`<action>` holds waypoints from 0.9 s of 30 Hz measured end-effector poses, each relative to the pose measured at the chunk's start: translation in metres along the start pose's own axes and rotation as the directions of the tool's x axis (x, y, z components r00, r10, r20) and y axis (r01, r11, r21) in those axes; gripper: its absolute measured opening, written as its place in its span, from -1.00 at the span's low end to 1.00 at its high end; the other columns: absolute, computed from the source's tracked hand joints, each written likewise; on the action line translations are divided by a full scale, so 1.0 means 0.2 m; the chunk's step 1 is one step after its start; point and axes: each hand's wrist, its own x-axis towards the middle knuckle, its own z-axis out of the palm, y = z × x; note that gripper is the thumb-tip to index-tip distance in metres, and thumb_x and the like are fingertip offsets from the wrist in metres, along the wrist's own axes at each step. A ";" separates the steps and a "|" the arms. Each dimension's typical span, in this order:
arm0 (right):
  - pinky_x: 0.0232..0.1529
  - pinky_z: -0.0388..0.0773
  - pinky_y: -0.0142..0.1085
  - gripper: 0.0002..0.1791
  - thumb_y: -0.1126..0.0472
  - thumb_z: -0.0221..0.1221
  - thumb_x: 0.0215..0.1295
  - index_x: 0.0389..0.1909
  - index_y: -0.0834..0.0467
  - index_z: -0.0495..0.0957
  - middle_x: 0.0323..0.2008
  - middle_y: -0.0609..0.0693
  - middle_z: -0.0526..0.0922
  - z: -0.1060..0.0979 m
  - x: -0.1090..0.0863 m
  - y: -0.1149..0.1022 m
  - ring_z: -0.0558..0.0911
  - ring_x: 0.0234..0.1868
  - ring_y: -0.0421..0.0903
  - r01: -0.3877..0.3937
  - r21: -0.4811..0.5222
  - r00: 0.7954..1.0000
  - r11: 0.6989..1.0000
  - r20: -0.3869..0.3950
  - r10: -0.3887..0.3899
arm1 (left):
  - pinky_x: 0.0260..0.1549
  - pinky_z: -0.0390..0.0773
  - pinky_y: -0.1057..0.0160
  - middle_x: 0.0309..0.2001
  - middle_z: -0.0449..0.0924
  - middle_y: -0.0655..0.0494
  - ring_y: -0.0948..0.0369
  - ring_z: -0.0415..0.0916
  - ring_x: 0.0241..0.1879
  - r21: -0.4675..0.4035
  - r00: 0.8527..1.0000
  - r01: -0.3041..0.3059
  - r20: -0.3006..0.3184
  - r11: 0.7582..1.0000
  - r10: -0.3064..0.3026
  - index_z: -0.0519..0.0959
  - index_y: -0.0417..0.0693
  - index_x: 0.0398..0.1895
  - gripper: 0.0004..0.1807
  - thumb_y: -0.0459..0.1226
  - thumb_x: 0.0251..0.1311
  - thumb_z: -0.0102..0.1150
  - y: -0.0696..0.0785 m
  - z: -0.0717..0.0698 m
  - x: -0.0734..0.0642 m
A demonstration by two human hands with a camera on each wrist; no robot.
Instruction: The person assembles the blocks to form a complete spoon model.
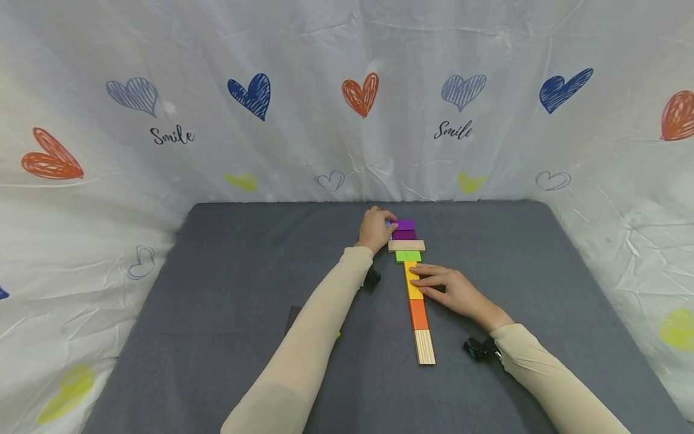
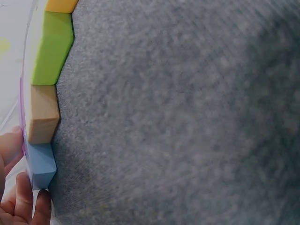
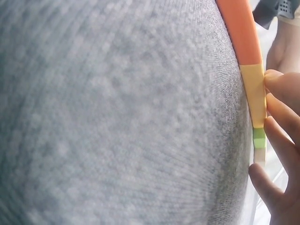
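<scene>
A line of wooden blocks runs along the table, seen in the head view. At its far end my left hand pinches a light blue block beside the purple blocks. A plain wood block lies crosswise below these, followed by green blocks. My right hand reaches in from the right, its extended fingers touching the yellow block. An orange block and a striped wood block form the near end.
Grey cloth covers the table. A dark flat item is mostly hidden beneath my left forearm, with a bit of yellow showing past the sleeve. Behind the table's far edge hangs a white curtain printed with hearts.
</scene>
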 end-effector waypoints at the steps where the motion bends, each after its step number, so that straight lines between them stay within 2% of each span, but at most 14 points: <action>1: 0.31 0.40 0.08 -0.68 0.21 0.27 0.31 0.07 0.00 0.69 0.28 -0.04 0.58 0.00 0.00 0.00 0.46 0.38 0.08 0.002 -0.001 1.000 1.000 -0.001 -0.002 | 0.16 0.51 0.13 0.09 0.55 0.01 0.09 0.46 0.13 -0.003 1.000 -0.001 -0.001 1.000 0.001 0.70 0.06 0.02 -0.73 -0.12 0.35 0.19 0.00 0.00 0.00; 8: 0.33 0.39 0.07 -0.67 0.21 0.27 0.31 0.08 -0.02 0.69 0.29 -0.06 0.57 0.01 0.00 0.01 0.46 0.39 0.05 -0.014 0.001 1.000 1.000 0.014 0.014 | 0.18 0.50 0.15 0.12 0.55 0.03 0.10 0.45 0.16 0.008 1.000 0.009 0.007 1.000 -0.009 0.69 0.07 0.04 -0.72 -0.12 0.35 0.17 -0.01 0.00 0.00; 12: 0.32 0.40 0.06 -0.68 0.21 0.28 0.31 0.08 -0.01 0.69 0.29 -0.06 0.57 0.01 0.00 0.00 0.46 0.39 0.05 -0.014 -0.003 1.000 1.000 0.009 0.014 | 0.20 0.49 0.14 0.13 0.54 0.03 0.09 0.44 0.18 -0.030 1.000 0.014 0.018 0.999 -0.013 0.67 0.04 0.07 -0.72 -0.14 0.36 0.18 -0.01 0.00 0.00; 17: 0.32 0.40 0.06 -0.68 0.21 0.28 0.31 0.07 -0.02 0.69 0.29 -0.07 0.57 0.01 0.00 0.00 0.47 0.38 0.04 -0.020 0.002 1.000 1.000 0.006 0.020 | 0.12 0.51 0.16 0.08 0.54 -0.02 0.08 0.47 0.09 -0.104 0.999 -0.036 0.025 0.994 0.039 0.63 -0.05 0.09 -0.71 -0.23 0.37 0.17 -0.04 -0.02 0.00; 21: 0.33 0.39 0.06 -0.68 0.19 0.27 0.32 0.09 -0.03 0.68 0.30 -0.08 0.56 0.01 0.00 0.00 0.46 0.39 0.03 -0.027 0.009 1.000 1.000 0.013 0.027 | -0.01 0.54 0.19 0.01 0.53 -0.04 0.10 0.50 -0.07 -0.176 0.995 -0.094 0.016 0.980 0.098 0.62 -0.08 0.08 -0.73 -0.25 0.38 0.15 -0.07 -0.08 0.00; 27: 0.34 0.38 0.06 -0.67 0.20 0.27 0.31 0.09 -0.04 0.68 0.30 -0.08 0.56 0.00 0.00 0.00 0.45 0.40 0.04 -0.040 0.021 0.999 0.999 0.019 0.040 | -0.09 0.57 0.15 0.02 0.54 -0.05 0.08 0.53 -0.11 -0.283 0.984 -0.167 0.009 0.945 0.176 0.63 -0.12 0.06 -0.73 -0.24 0.38 0.15 -0.16 -0.23 -0.02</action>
